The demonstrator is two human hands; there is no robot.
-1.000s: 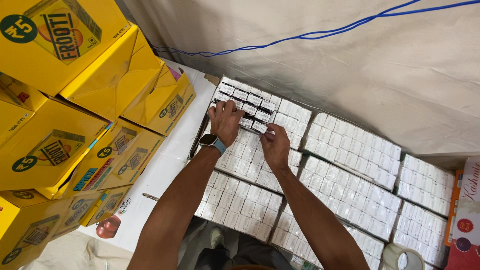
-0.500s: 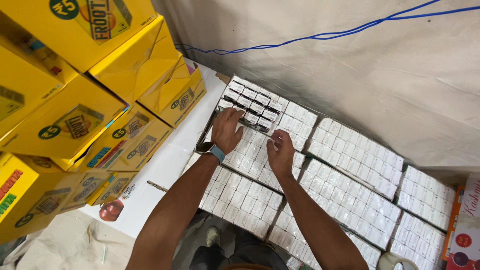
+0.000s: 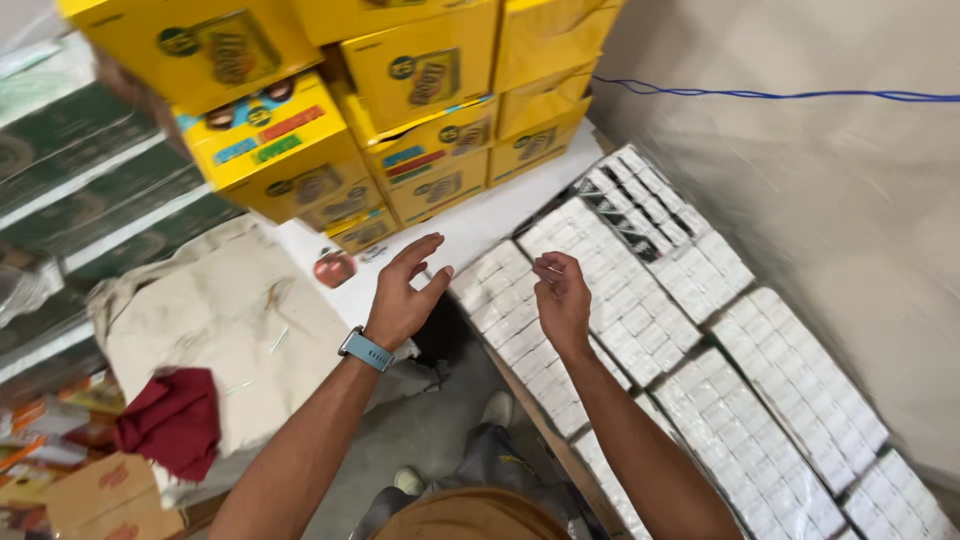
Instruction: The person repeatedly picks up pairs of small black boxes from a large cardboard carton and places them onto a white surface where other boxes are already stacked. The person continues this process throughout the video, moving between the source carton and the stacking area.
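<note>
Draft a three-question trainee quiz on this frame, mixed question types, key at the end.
1. True or false: the left hand grips one of the yellow cardboard cartons.
2. Which wrist carries the blue-strapped watch? A) left B) right
3. Fill in: the right hand hovers with curled fingers over the shrink-wrapped packs of small white ____.

Key:
1. False; it is open, palm inward, holding nothing.
2. A
3. boxes

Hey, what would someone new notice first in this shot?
Probably the stack of bright yellow cartons at upper left, then the wrapped packs of small white boxes spread along the wall at right. Between them, the left hand and right hand hang open and empty in mid-air.
</note>
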